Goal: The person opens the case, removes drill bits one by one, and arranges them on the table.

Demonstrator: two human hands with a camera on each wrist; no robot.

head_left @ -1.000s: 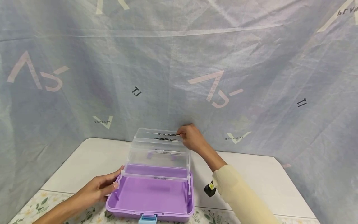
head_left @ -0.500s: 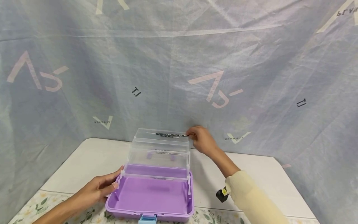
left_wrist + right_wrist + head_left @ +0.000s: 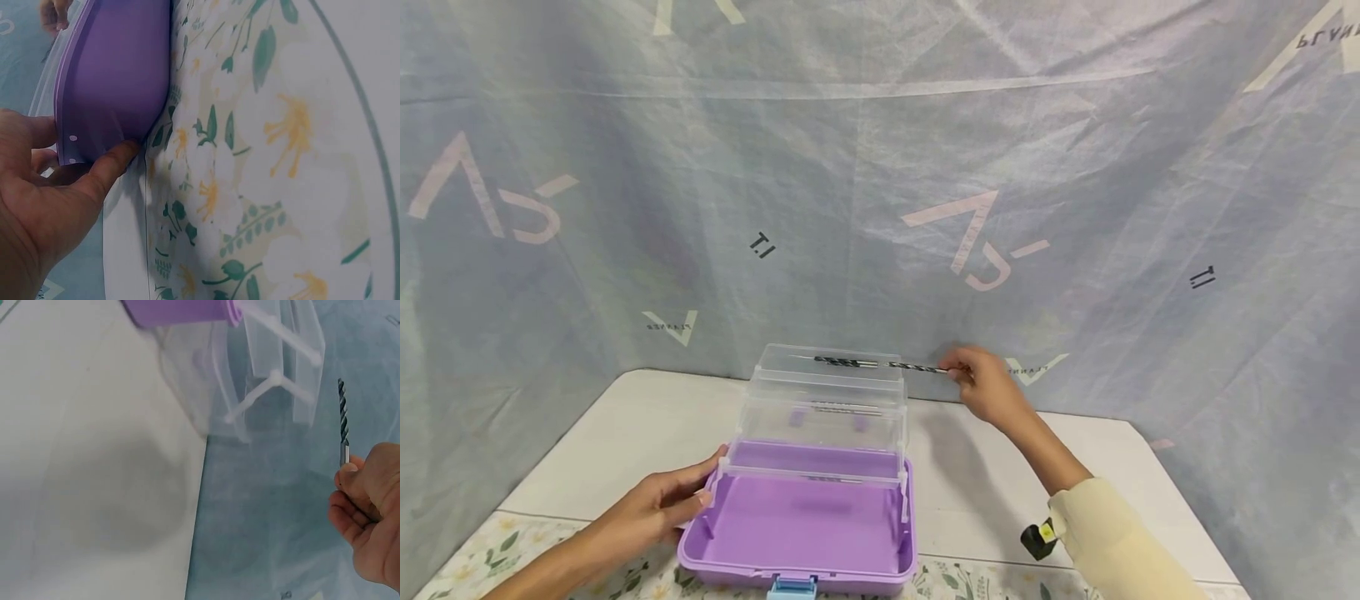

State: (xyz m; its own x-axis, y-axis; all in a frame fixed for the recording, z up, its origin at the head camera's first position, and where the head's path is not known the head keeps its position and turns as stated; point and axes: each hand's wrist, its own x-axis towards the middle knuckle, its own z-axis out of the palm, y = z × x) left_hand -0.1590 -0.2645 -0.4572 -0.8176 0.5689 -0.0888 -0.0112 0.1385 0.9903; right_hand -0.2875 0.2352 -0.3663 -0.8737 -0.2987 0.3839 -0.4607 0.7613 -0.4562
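A dark, spiral-fluted metal drill bit (image 3: 917, 367) is pinched by its shank between the fingers of the right hand (image 3: 991, 388), near the right end of the top clear plastic tray (image 3: 784, 358); whether the tray is touched cannot be told. More dark drill bits (image 3: 846, 362) are held in that tray. The left side of the open purple plastic box (image 3: 805, 533), with its light-blue latch (image 3: 793, 588), is gripped by the left hand's (image 3: 658, 502) fingers.
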